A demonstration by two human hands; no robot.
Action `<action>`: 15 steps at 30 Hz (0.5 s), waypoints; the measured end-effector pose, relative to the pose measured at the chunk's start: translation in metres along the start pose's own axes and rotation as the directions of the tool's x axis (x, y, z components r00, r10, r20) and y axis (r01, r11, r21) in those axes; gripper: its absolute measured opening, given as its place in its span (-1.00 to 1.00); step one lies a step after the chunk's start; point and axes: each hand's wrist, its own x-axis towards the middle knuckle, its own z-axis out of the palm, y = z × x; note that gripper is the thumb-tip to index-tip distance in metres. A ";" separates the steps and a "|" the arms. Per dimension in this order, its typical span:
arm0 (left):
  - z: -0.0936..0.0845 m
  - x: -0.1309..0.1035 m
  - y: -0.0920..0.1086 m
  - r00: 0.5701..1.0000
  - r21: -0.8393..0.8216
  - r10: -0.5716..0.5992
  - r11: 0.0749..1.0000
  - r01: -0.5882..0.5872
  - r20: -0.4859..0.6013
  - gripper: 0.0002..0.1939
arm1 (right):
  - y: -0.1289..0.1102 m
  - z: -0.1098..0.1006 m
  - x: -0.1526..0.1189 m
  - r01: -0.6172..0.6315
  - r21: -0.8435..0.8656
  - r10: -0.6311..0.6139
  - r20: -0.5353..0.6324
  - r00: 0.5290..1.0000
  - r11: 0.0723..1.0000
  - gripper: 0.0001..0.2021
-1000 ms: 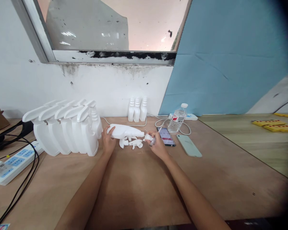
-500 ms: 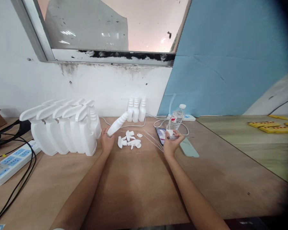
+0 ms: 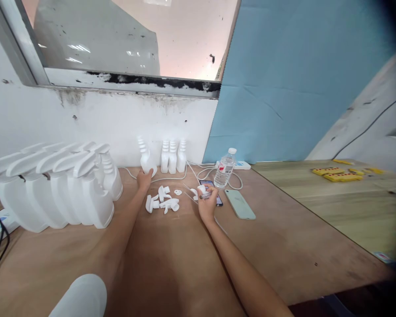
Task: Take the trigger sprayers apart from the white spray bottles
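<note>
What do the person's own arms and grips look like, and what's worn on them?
A plain, pale sleeve shows on the left arm, its forearm bare. The right arm is bare as far as it shows. Neither left grip nor right grip wears a glove.

Spray bottles (image 3: 97, 200) are gleaming white, trigger heads (image 3: 169, 204) are matching, the worktop (image 3: 284, 255) is showing brown, one smartphone (image 3: 240, 204) is wearing mint, yellow blocks (image 3: 343, 177) are flashing red spots!

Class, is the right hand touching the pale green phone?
Apart. The head view shows a strip of tabletop between the right hand and the pale green phone.
</note>
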 end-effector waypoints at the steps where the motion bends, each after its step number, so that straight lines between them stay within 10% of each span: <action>1: 0.006 0.005 -0.001 1.000 0.025 -0.001 1.000 0.001 0.008 -0.58 | 0.001 0.000 0.000 -0.002 0.003 0.002 0.005 1.000 1.000 -0.72; 15: 0.050 0.038 0.002 0.993 0.260 0.038 0.963 -0.067 0.113 -0.45 | 0.017 0.015 -0.002 -0.007 0.034 0.005 0.065 0.998 0.999 -0.74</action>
